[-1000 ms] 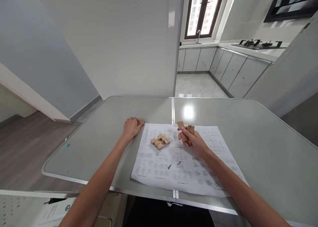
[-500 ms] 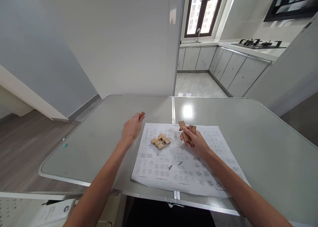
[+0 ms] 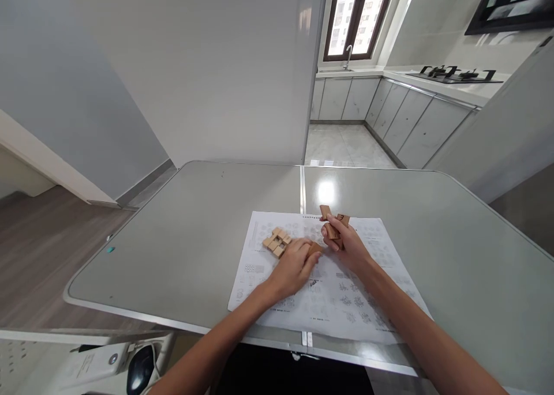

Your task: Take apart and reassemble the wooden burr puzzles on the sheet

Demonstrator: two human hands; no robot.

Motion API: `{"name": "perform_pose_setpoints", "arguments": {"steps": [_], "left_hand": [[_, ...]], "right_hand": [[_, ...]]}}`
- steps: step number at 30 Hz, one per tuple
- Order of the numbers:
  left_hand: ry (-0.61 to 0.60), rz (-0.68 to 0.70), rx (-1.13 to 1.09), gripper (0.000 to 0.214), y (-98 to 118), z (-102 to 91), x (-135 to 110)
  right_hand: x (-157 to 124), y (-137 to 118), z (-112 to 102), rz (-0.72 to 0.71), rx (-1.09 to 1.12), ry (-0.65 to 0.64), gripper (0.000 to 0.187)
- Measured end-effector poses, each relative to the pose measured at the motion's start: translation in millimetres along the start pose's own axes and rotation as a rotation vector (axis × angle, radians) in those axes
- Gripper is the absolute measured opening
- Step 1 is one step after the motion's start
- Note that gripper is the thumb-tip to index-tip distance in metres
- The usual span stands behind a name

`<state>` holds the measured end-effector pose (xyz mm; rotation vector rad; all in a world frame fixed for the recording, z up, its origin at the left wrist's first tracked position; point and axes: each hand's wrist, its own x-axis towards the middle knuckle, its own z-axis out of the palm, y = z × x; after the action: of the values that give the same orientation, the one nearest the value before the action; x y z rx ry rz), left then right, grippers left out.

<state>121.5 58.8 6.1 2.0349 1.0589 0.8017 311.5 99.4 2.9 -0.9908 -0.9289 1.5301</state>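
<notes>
My left hand (image 3: 298,263) rests low over the printed sheet (image 3: 346,303), its fingers closed on a small brown wooden piece (image 3: 315,248). Just to its left lies a cluster of pale notched wooden pieces (image 3: 276,242), fitted together around a gap and partly covered by my fingers. Above the sheet's upper right, my right hand (image 3: 346,242) grips several brown wooden puzzle pieces (image 3: 332,232). One of them sticks up past the fingers, and another bears a dark mark. Rows of small diagrams cover the paper.
The sheet lies on a grey folding table (image 3: 173,233) with a metal seam across it. A small teal bit (image 3: 111,249) sits near the left edge. Below, at the lower left, are a white device (image 3: 97,363) and a black rounded object (image 3: 141,369).
My left hand has come right and nearer, from beyond the sheet's left edge to beside the pale cluster, carrying its brown piece. My right hand has shifted slightly right.
</notes>
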Motion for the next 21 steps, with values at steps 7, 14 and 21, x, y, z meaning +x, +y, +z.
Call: {"name": "perform_pose_setpoints", "arguments": {"steps": [7,14,21], "left_hand": [[0.191,-0.177,-0.055,0.035,-24,-39.9,16],[0.120,-0.339,-0.845,0.036,-23,-26.6,49],[0.092,-0.285,-0.915,0.044,-24,-18.8,54]], "right_hand": [[-3,1,3,0.015,-0.032,-0.006,0.045],[-4,-3,7,-0.028,-0.028,-0.084,0.040],[-12,-9,15,-0.068,-0.255,-0.127,0.042]]}}
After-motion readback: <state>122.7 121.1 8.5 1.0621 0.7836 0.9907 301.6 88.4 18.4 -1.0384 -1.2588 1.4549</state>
